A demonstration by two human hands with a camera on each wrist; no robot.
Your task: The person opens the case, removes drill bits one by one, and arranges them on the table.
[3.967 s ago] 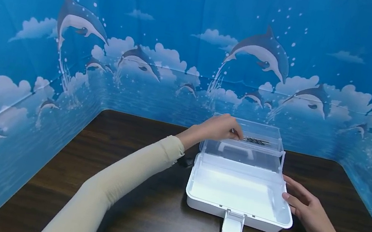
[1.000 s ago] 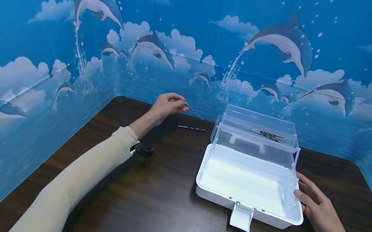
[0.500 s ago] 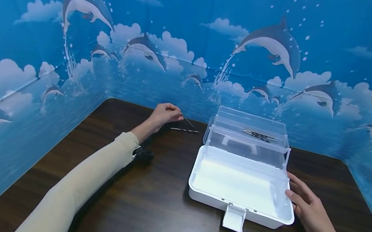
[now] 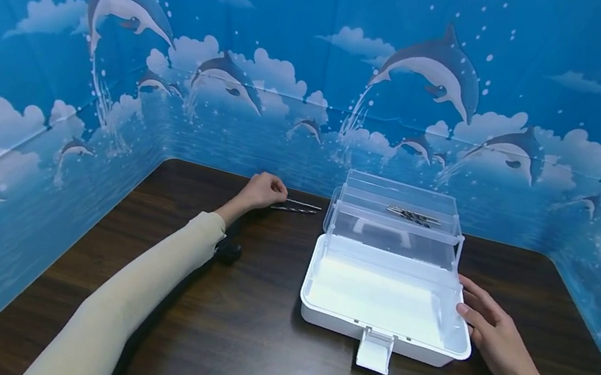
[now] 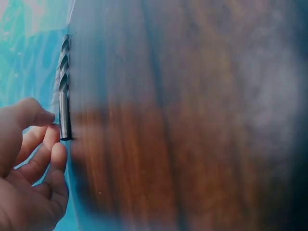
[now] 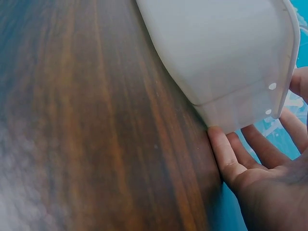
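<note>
My left hand (image 4: 263, 191) pinches one end of a thin drill bit (image 4: 306, 204) low over the table at the back. Just in front of it, and nearly parallel, lies a second drill bit (image 4: 294, 209); the left wrist view shows this nearer bit's spiral flutes and smooth shank (image 5: 64, 115). My right hand (image 4: 499, 340) holds the right side of a white toolbox (image 4: 383, 336), thumb on the rim and fingers against the outer wall (image 6: 226, 62). The box stands with its lid raised. Several drill bits (image 4: 414, 217) lie in its clear upper tray (image 4: 357, 207).
The box's white front latch (image 4: 375, 351) hangs down over the dark wood table (image 4: 249, 339). A blue dolphin-print cloth (image 4: 281, 23) rises behind the table's back edge and along both sides.
My left hand has moved from the clear tray to the table left of the box, lowering a drill bit beside the one lying there. My right hand stays on the box.
</note>
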